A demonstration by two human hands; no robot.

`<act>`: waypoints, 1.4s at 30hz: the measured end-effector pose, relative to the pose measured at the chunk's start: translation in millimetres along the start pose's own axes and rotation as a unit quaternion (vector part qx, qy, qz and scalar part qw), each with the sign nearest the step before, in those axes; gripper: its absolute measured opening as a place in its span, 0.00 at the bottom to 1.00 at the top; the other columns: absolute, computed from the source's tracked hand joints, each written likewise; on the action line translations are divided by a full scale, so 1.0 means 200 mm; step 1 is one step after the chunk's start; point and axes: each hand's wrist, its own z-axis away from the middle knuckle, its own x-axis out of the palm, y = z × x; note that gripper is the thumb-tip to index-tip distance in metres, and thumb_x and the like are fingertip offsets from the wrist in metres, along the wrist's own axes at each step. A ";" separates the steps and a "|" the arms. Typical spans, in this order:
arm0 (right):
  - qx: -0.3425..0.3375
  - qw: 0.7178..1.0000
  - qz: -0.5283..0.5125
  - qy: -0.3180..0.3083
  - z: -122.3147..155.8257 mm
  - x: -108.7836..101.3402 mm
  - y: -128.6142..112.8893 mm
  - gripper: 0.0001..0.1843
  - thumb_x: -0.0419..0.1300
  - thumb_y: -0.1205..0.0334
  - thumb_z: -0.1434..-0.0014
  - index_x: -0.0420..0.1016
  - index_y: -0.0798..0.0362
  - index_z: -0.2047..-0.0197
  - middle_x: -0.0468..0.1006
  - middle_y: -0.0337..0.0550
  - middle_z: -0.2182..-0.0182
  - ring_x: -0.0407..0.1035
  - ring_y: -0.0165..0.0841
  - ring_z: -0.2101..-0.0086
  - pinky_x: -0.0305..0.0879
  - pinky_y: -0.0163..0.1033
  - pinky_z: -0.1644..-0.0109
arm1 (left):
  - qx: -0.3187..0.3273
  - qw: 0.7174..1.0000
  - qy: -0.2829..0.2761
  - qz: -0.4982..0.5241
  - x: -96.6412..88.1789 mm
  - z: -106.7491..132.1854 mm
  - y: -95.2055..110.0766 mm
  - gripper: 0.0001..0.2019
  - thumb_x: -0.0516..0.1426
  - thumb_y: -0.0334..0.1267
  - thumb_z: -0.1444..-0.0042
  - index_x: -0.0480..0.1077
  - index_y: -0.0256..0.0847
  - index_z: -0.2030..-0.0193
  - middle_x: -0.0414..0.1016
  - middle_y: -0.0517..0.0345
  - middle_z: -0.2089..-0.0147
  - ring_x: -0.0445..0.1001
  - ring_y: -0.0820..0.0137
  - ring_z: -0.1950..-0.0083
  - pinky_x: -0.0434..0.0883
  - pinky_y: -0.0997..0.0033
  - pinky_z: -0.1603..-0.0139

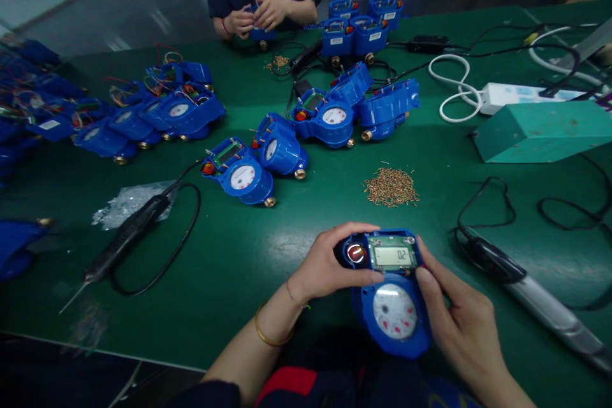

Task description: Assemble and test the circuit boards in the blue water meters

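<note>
Close to my body, a blue water meter (394,312) is held between both hands, its round dial facing up. Its opened top part shows a green circuit board with a lit display (394,257) and a round reddish part at the left. My left hand (329,261) wraps the upper left side of the housing, thumb along the lower edge of the display. On the right side, my right hand (459,312) grips the housing with its thumb and fingers near the board's edge. A pile of small brass screws (391,187) lies just beyond the meter.
Several blue meters stand mid-table (243,175) and at the left (179,108). A black electric screwdriver (127,236) lies by a clear plastic bag (119,204). At the right are a black-and-silver tool (526,287), a green box (545,132) and a power strip (521,97). A co-worker's hands (258,16) hold a meter opposite.
</note>
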 end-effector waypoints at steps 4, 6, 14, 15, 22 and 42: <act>-0.163 0.979 0.080 -0.091 -0.11 -0.13 0.03 0.27 0.48 0.50 0.26 0.66 0.65 0.38 0.79 0.57 0.52 0.79 0.38 0.57 0.78 0.38 0.54 | 0.005 1.000 -0.005 0.004 -0.01 0.00 0.00 0.30 0.72 0.39 0.57 0.73 0.40 0.45 0.79 0.49 0.49 0.77 0.59 0.49 0.72 0.58 0.46; -0.208 0.965 0.127 -0.100 -0.18 -0.17 0.02 0.28 0.45 0.48 0.25 0.70 0.66 0.44 0.82 0.56 0.59 0.80 0.37 0.65 0.79 0.38 0.62 | 0.006 1.000 -0.007 0.005 -0.01 0.00 0.00 0.30 0.72 0.39 0.57 0.73 0.40 0.45 0.79 0.49 0.49 0.77 0.59 0.50 0.73 0.58 0.46; -0.298 0.899 0.314 -0.067 -0.25 -0.19 -0.15 0.30 0.35 0.61 0.24 0.75 0.69 0.59 0.74 0.45 0.82 0.68 0.33 0.86 0.60 0.36 0.85 | 0.021 1.000 -0.019 0.007 -0.04 0.01 -0.02 0.31 0.72 0.38 0.57 0.73 0.39 0.44 0.79 0.50 0.48 0.77 0.60 0.48 0.73 0.60 0.45; -0.304 0.893 0.327 -0.066 -0.24 -0.18 -0.16 0.29 0.36 0.62 0.24 0.74 0.69 0.59 0.73 0.45 0.82 0.68 0.33 0.86 0.59 0.36 0.85 | 0.026 0.999 -0.023 0.004 -0.04 0.01 -0.02 0.31 0.72 0.39 0.56 0.73 0.39 0.44 0.79 0.50 0.48 0.77 0.60 0.48 0.73 0.61 0.44; -0.274 0.883 0.378 -0.051 -0.19 -0.15 -0.16 0.24 0.39 0.62 0.25 0.64 0.72 0.41 0.72 0.43 0.81 0.68 0.35 0.85 0.58 0.35 0.85 | 0.039 0.999 -0.029 -0.002 -0.05 0.01 -0.03 0.31 0.72 0.39 0.56 0.73 0.39 0.43 0.78 0.49 0.46 0.76 0.60 0.46 0.72 0.60 0.42; -0.220 0.952 0.095 -0.190 -0.26 -0.13 0.02 0.34 0.49 0.58 0.28 0.41 0.57 0.25 0.67 0.58 0.38 0.70 0.41 0.43 0.75 0.45 0.45 | 0.036 0.997 0.035 -0.060 0.02 0.04 -0.01 0.30 0.71 0.46 0.54 0.71 0.41 0.45 0.76 0.50 0.50 0.75 0.59 0.49 0.71 0.58 0.46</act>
